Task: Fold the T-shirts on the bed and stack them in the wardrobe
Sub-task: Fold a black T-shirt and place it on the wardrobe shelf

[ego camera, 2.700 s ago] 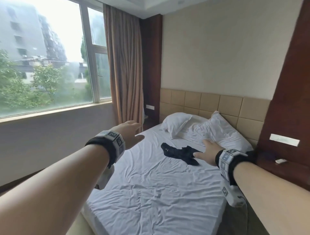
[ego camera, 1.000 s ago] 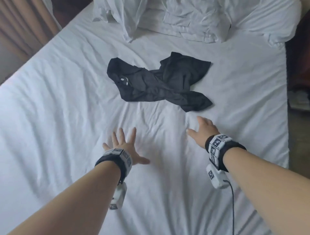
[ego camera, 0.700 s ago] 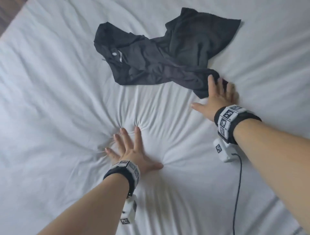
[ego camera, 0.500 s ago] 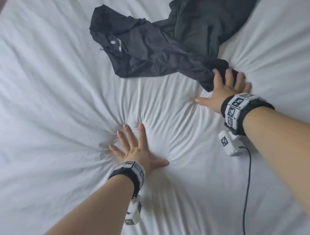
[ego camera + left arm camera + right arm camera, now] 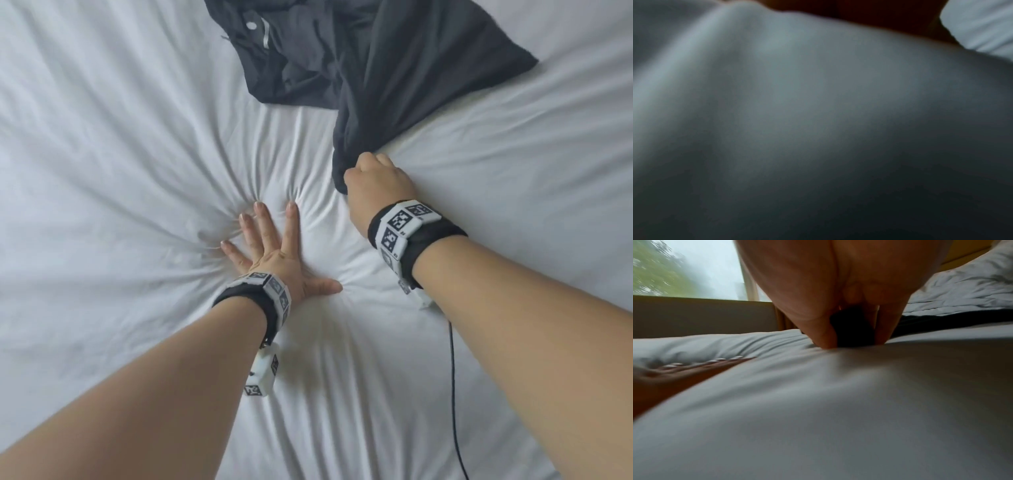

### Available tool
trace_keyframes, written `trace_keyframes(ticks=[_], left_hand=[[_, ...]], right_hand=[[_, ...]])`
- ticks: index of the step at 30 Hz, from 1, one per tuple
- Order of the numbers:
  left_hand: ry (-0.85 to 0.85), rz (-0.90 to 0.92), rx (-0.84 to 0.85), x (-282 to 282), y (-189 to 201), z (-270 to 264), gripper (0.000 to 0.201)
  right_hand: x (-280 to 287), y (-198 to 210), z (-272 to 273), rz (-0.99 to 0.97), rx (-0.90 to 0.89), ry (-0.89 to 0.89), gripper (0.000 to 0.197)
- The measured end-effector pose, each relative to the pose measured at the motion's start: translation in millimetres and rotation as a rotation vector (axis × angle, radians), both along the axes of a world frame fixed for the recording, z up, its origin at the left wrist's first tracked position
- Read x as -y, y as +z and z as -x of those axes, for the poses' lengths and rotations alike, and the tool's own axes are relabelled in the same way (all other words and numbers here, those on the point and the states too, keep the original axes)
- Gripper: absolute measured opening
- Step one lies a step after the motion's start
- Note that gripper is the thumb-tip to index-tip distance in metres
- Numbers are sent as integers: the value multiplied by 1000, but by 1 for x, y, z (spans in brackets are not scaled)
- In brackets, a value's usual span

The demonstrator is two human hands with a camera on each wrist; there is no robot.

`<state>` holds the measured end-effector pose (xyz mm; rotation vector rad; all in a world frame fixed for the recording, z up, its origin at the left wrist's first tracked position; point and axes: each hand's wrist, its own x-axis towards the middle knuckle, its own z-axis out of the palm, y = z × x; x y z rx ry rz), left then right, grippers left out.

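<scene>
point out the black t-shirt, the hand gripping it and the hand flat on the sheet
black T-shirt (image 5: 394, 68): head view, crumpled middle of the fabric.
right hand (image 5: 375, 180): head view, back of the fist.
left hand (image 5: 274, 257): head view, back of the hand.

Bedroom — white-sheeted bed (image 5: 137, 137), pillow (image 5: 972, 288), window (image 5: 694, 269)
</scene>
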<state>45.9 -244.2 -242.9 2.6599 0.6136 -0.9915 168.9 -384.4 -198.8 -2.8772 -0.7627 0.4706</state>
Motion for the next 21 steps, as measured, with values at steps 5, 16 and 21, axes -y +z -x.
trace_keyframes(ticks=[5,16,21], left_hand=[[31,108,79,-11,26,8,147],[773,793,333,-57,55,117,62],[978,1092,296,-72,41,197,69]], right_hand=[[-16,19,63,58,-235,127,32],[-61,33,176,341,-440,416,33],[-75,41,241,482,-516,372,30]])
